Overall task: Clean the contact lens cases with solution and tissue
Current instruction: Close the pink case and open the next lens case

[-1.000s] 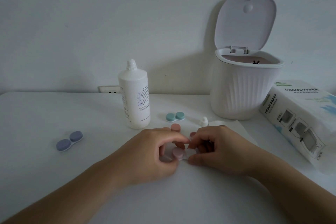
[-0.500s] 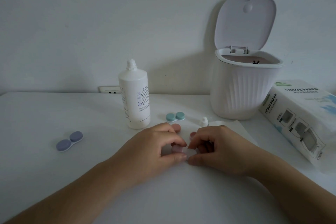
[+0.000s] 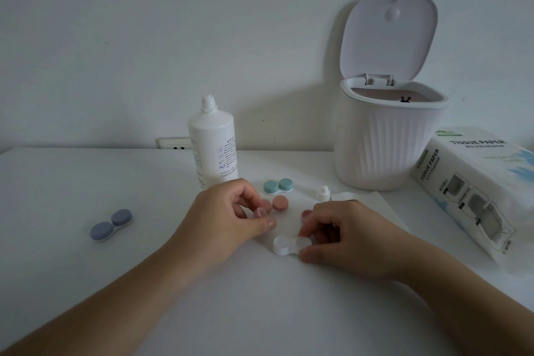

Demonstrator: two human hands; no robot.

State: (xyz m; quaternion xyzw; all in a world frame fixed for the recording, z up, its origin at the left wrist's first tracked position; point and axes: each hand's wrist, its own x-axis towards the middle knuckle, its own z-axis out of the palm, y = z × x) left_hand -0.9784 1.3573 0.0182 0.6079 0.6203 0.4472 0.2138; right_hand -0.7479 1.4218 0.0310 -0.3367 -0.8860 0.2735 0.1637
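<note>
Your right hand [image 3: 346,235] has its grip on the white lens case [image 3: 290,244], thumb and forefinger pinching the case's right-hand well while the other fingers curl loosely above it. The case lies on the tabletop [image 3: 86,269] with both wells uncapped, in front of the solution bottle [image 3: 213,143] and a little to its right. Your left hand [image 3: 231,221] sits just in front of the bottle, fingers curled with thumb and forefinger tips close together; a pink cap [image 3: 265,206] shows behind those fingertips, but you cannot tell whether the grip holds it or only hovers by it. A second pink cap [image 3: 280,203] rests flat on the tabletop touching or just beside the first, to the right of the bottle's base. Another pinkish piece [image 3: 306,214] peeks out behind your right forefinger, mostly hidden.

The teal lens case [image 3: 278,185] lies closed just right of the bottle, and the small white bottle cap [image 3: 323,193] stands farther right again. A sheet of tissue [image 3: 372,205] is spread under and behind your right hand. The purple lens case [image 3: 111,224] lies closed well to the left of the bottle and nearer you. The white ribbed bin [image 3: 378,147] stands right of the bottle with its lid up, and the tissue paper pack [image 3: 474,191] lies beyond it at the right edge.
</note>
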